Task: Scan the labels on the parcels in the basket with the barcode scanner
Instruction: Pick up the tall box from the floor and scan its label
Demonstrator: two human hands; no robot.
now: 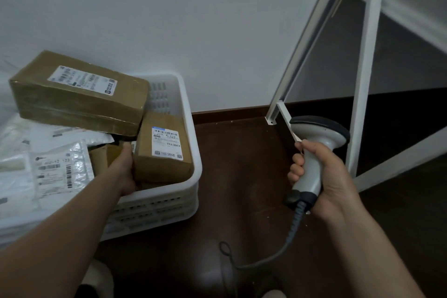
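— What's at the far left of the basket [188, 113]?

— Soft white mailers [60, 172], light and slippery; I'd pinch those by an edge. Above them the large box [77, 94] leans tilted across the pile, label up.

— And your left hand [125, 172]?

— Down inside the basket, against the small box [164, 150]; I cannot tell whether that grip has closed. It looks stiff cardboard and probably light, so I'd take it by its side.

— The scanner?

— Well to the right, over the floor. My right hand [324, 176] is wrapped tight around the barcode scanner [316, 150] handle.
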